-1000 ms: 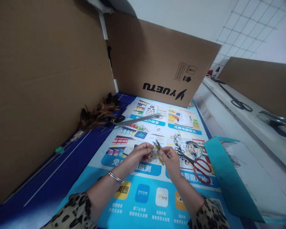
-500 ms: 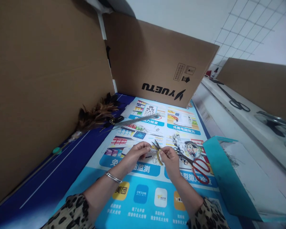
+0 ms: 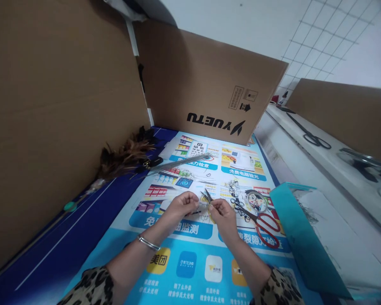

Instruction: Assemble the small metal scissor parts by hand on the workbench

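Small pliers with yellow handles sit in my right hand, whose fingers are closed around them. Their dark jaws point away from me. Just left of the jaws, my left hand is closed in a pinch; what its fingertips hold is too fine to make out. Below the hands, thin wire loops lie on the printed sheet. Right of my right hand are scissors with red handles and a cluster of small dark wire rings.
A bundle of long thin metal wires lies farther back, beside a brown feather duster. Cardboard panels stand behind and at left. On the right are a teal box and a white ledge with black scissors.
My hands have moved slightly apart, and the left fingertips are farther from the plier jaws. The pliers remain in my right hand. The camera view has shifted a little.
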The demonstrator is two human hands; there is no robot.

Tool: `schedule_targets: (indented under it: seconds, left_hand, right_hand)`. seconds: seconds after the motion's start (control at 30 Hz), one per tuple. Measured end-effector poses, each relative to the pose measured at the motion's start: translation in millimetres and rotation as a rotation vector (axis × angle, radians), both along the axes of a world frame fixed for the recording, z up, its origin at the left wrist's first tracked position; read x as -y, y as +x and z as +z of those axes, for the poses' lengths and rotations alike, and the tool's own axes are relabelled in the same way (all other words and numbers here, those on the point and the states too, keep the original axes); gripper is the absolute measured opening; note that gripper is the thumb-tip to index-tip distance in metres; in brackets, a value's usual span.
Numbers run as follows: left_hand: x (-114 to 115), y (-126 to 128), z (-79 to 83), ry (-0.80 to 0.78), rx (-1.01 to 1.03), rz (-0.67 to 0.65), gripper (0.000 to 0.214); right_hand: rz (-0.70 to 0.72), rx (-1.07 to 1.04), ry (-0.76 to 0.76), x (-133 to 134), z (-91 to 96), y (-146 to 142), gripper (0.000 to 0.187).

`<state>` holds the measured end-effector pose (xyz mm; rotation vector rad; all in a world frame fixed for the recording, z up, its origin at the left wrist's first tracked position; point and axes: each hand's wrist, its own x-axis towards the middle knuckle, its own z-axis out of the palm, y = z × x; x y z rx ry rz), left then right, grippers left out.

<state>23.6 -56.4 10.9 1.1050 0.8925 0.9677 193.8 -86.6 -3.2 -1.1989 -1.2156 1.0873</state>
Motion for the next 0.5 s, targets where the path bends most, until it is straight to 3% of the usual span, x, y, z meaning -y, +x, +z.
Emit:
schedule_targets:
  seconds: [0.1,0.2,0.33,0.5]
  left_hand:
    - [-0.5,-0.7,2.4,0.11,-0.103,0.043,0.012]
    - [0.1,-2.7,4.3,0.337,-0.3,0.073,0.009]
    - [1.3,-5.9,2.0,0.618,-0.463,0.012,0.023]
    - [2.0,-9.6,0.3,0.717,-0.659,-0.07,0.033]
  right_hand:
    - [0.002,-0.022,-0.013,-0.6,-1.2,0.0,0.015]
    - [0.007,-0.049,-0.032,-1.4,-0.3,0.1,0.015]
    - [0.052,-0.042,-0.031,-2.2,1.7,0.4,0.014]
    - [0.094,-0.009,-0.02,-1.9,3.2,0.5,0.013]
